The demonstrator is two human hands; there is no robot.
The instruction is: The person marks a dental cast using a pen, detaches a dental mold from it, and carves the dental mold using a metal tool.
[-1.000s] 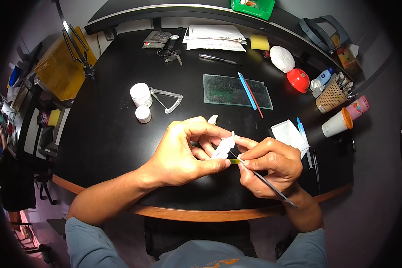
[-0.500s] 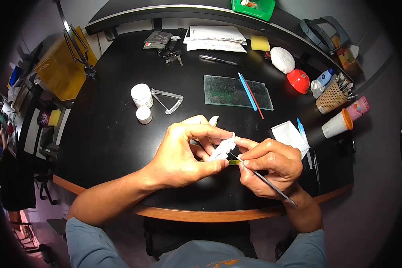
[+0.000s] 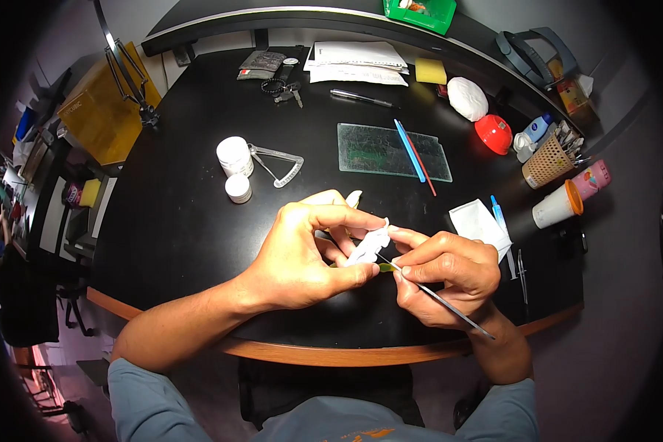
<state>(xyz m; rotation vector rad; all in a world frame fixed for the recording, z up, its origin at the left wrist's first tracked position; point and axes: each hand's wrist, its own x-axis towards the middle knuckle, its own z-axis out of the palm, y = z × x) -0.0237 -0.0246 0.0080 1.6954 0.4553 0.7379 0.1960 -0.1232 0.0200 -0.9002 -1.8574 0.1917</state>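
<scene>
My left hand [image 3: 302,247] pinches a small white dental cast [image 3: 368,247] between thumb and fingers, above the front of the desk. In my right hand [image 3: 453,276] is a thin metal dental instrument [image 3: 449,303], gripped like a pen. Its tip meets or nearly meets the near side of the cast; exact contact is too small to tell. The right fingertips are close against the cast's right end. Something yellow-green [image 3: 387,268] shows below the cast, and a pale yellowish tip [image 3: 354,198] shows behind the left fingers; both are mostly hidden.
On the black desk stand white jars [image 3: 233,157] beside a metal caliper [image 3: 281,166]. A glass slab [image 3: 361,151] carries blue and red sticks. To the right lie a white paper packet [image 3: 479,227], a syringe [image 3: 498,214] and tweezers [image 3: 522,276]. A red bowl [image 3: 493,134] sits farther back.
Both hands keep nearly the same pose. The instrument and the cast have shifted only very slightly, and the whole view has moved a touch.
</scene>
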